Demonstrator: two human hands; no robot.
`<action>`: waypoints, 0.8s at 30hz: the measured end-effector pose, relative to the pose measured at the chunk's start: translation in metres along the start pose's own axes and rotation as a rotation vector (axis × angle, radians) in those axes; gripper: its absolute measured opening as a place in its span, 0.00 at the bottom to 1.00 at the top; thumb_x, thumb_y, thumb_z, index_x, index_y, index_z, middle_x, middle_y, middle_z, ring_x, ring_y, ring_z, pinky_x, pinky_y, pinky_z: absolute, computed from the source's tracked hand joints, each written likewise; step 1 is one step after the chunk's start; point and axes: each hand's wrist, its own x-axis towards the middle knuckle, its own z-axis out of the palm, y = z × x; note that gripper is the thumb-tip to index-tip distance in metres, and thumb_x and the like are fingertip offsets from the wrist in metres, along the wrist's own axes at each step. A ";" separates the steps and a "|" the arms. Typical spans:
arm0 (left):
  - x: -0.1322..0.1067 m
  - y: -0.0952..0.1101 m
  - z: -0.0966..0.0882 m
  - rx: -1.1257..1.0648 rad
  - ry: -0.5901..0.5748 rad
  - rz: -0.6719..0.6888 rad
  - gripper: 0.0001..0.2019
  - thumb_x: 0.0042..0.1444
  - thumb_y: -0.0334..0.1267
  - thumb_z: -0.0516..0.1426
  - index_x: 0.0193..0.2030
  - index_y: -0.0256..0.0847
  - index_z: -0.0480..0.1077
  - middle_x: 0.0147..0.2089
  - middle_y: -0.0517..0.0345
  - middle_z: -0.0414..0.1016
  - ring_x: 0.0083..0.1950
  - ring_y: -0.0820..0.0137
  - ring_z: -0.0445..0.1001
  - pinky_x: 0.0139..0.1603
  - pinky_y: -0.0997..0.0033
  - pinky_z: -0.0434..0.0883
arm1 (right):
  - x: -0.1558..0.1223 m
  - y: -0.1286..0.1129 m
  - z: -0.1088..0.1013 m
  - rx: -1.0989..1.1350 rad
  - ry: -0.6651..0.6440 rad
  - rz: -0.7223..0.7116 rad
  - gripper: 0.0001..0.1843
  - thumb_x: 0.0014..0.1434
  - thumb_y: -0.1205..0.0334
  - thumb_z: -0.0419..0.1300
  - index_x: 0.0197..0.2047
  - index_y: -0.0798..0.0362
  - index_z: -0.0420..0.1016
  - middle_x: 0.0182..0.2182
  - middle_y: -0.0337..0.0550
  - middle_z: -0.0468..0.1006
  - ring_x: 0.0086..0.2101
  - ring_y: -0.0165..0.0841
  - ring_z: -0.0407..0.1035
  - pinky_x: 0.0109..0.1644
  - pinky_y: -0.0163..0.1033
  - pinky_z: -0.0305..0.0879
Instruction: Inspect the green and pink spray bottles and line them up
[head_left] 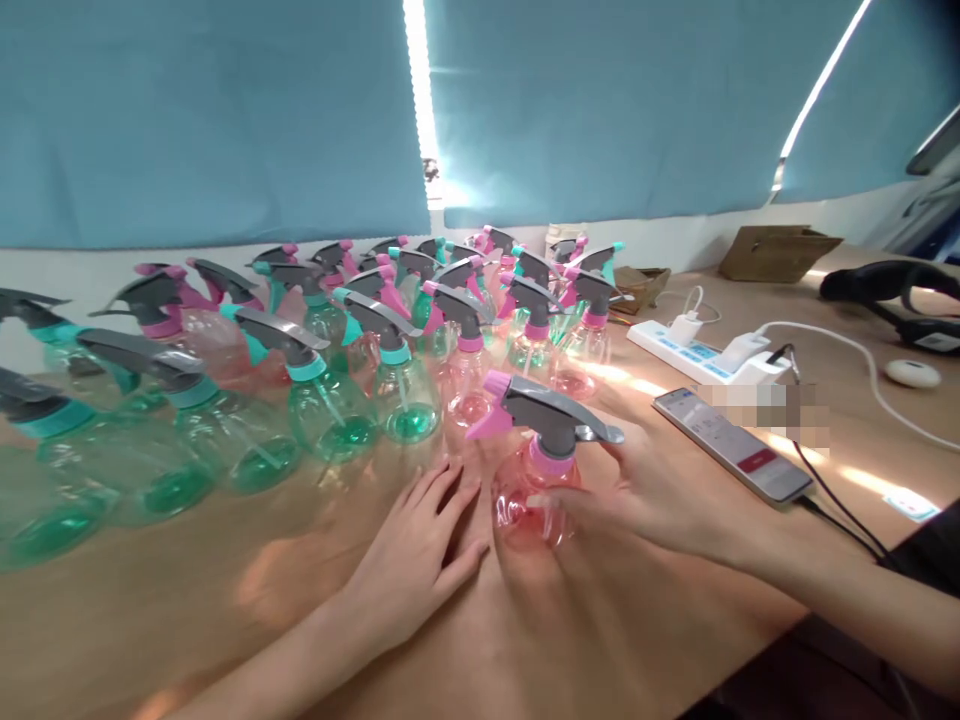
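- Left hand (420,560), lower centre of the frame: open and palm down, resting flat on the wooden table (187,620) with the fingers slightly fanned. It holds nothing, and its fingertips lie just left of a pink spray bottle.
- Pink spray bottle (536,480), centre of the frame: it stands upright on the table in front of all the others. It has a clear pink body, a pink collar and a grey trigger head with a pink nozzle pointing left.
- Right hand (645,490), right of centre: it is closed around the bottle, with the fingers wrapped across the body and the thumb up near the collar under the trigger head.
- Teal-capped bottles (330,400), left and middle of the frame: clear green bodies in crowded rows, well behind the left hand.
- Pink-capped bottles (465,370), centre, further back: they stand mixed among the green ones, just behind the held bottle.
- White power strip (705,355), right of the bottles: plugs and a white cable are attached to it.
- Phone (731,445), right of the right hand: it lies flat, screen lit, with a dark cable at its lower end.
- Cardboard box (776,252), upper right: it stands against the wall.
- Blue curtains (210,110), across the top: bright light shows through the gaps between them.
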 end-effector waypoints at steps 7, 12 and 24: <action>0.039 0.025 0.018 -0.027 0.034 0.097 0.24 0.68 0.48 0.50 0.66 0.39 0.63 0.70 0.41 0.60 0.70 0.49 0.58 0.67 0.42 0.60 | -0.024 0.034 -0.024 0.190 0.191 0.179 0.11 0.58 0.54 0.66 0.44 0.46 0.78 0.48 0.41 0.79 0.52 0.43 0.71 0.58 0.51 0.65; 0.067 0.041 0.024 -0.050 0.013 0.154 0.23 0.68 0.46 0.50 0.65 0.39 0.63 0.69 0.42 0.61 0.70 0.51 0.58 0.67 0.44 0.60 | -0.026 0.079 -0.071 0.241 0.407 0.279 0.12 0.56 0.51 0.67 0.39 0.49 0.80 0.43 0.44 0.82 0.45 0.44 0.76 0.51 0.49 0.69; 0.113 0.055 0.046 -0.041 0.078 0.241 0.22 0.68 0.46 0.52 0.65 0.40 0.63 0.69 0.42 0.61 0.70 0.52 0.58 0.67 0.43 0.60 | 0.043 0.165 -0.121 -0.091 0.565 0.351 0.19 0.51 0.47 0.67 0.36 0.56 0.80 0.35 0.49 0.83 0.38 0.42 0.76 0.46 0.45 0.67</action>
